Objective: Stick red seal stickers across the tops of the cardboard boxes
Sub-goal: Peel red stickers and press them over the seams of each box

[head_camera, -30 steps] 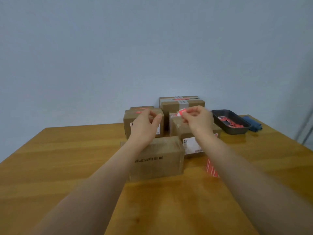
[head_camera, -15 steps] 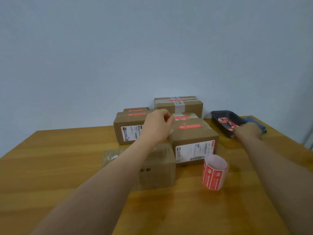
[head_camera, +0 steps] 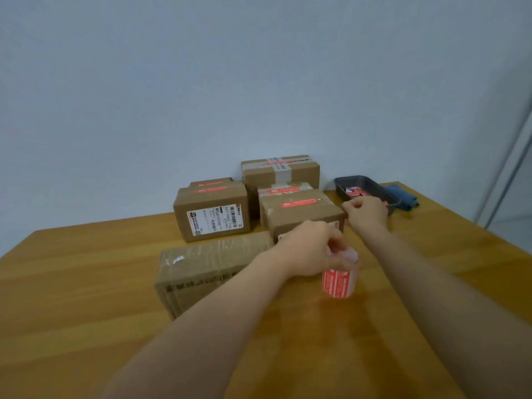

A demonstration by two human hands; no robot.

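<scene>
Gripping the sticker roll (head_camera: 339, 280) now, the left hand (head_camera: 309, 250) had dropped from the boxes; the right hand (head_camera: 366, 212), loosely curled, had left the tray (head_camera: 371, 185) at two o'clock. Six boxes, one roll.

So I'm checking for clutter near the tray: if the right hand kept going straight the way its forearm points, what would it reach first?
Most likely the dark tray of red scraps: the right hand sits just short of its near rim, fingers curled. Depth is unclear from this one view, so it may already be touching.
</scene>
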